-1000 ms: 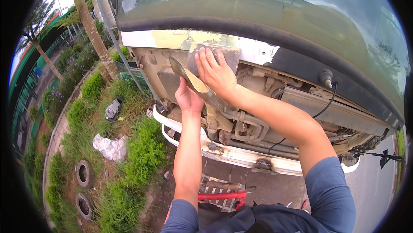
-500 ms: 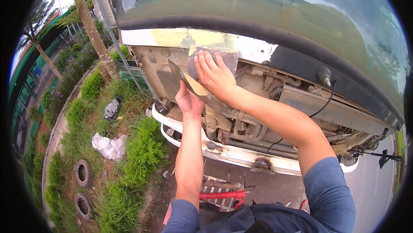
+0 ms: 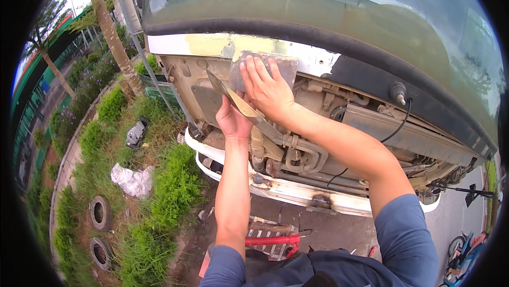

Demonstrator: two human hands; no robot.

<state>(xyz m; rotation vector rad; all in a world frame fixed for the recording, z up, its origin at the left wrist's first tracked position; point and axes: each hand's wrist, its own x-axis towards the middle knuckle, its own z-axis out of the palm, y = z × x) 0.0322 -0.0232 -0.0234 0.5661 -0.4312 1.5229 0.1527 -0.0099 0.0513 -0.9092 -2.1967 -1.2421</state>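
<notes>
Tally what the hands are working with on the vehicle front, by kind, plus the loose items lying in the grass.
Hands: 2 (left hand, right hand)
Putty knife: 1
Grey sanding pad: 1
Crumpled white sheet: 1
Dark grey part in grass: 1
Total: 6

Right hand [image 3: 268,92] flat on a grey sanding pad [image 3: 281,67], left hand [image 3: 232,121] gripping a putty knife [image 3: 231,96].
</notes>
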